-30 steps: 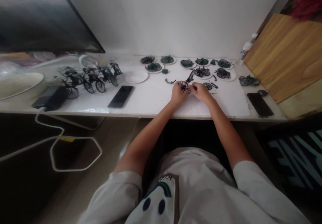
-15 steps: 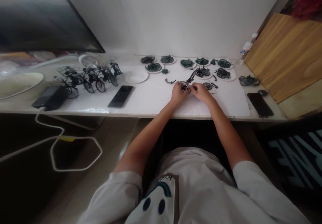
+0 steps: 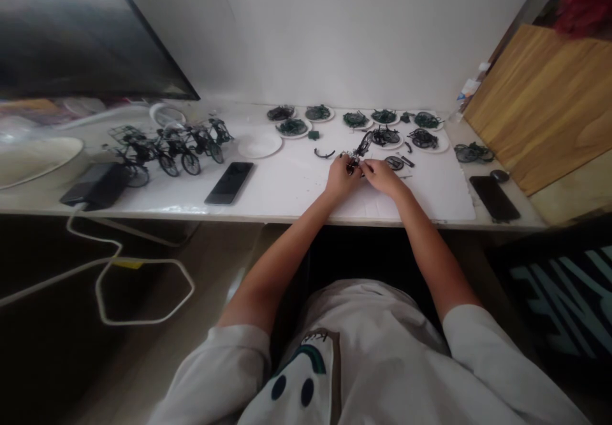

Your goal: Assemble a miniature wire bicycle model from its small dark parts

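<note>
My left hand is closed around a small dark bicycle model over the white board. Against the model's near side, my right hand has its fingers pinched together; what they hold is too small to make out. A curved black part lies left of the model. To the right of my hands are a loose black wheel and small black pieces. Behind them, a paper plate bears dark bicycle parts.
Several assembled model bicycles stand at the left beside a black box. A phone and a bare plate lie nearer the middle. More plates of parts line the back. Another phone is at the right.
The model has turned or tilted slightly between my hands. My right hand has shifted a little, with its fingers still pinched.
</note>
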{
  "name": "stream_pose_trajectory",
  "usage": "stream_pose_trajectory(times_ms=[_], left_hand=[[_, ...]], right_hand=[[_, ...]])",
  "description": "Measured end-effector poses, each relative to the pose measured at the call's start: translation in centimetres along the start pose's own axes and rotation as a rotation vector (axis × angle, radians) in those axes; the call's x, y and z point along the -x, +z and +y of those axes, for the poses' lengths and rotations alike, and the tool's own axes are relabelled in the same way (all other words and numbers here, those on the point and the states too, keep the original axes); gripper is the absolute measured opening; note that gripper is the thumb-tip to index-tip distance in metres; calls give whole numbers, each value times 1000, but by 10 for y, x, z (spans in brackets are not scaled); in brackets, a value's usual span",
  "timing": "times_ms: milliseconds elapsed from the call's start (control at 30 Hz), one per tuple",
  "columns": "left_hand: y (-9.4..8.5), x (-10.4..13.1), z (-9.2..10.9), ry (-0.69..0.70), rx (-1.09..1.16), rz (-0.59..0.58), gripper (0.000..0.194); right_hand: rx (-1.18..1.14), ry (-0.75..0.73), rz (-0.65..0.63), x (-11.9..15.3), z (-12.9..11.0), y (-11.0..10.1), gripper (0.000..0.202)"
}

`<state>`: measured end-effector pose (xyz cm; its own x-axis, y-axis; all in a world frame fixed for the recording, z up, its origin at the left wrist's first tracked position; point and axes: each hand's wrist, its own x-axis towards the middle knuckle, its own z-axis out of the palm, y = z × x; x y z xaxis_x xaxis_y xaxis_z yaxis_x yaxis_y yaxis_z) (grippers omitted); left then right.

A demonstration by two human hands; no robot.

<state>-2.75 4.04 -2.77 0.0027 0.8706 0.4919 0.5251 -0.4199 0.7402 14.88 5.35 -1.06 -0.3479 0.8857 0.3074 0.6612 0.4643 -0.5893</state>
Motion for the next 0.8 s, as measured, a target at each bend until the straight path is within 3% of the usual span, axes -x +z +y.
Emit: stream_pose_trajectory(times_ms=[433, 667, 800], left_hand=[[0, 0, 3, -6, 18, 2, 11], [1, 0, -1, -41, 87, 46, 8], [0, 0, 0, -54, 129, 82, 17]], right_hand=[[-8, -33, 2, 1, -2, -2, 51], [-21, -2, 81, 0, -3, -2, 48], [-89, -5, 111, 1, -5, -2, 47]])
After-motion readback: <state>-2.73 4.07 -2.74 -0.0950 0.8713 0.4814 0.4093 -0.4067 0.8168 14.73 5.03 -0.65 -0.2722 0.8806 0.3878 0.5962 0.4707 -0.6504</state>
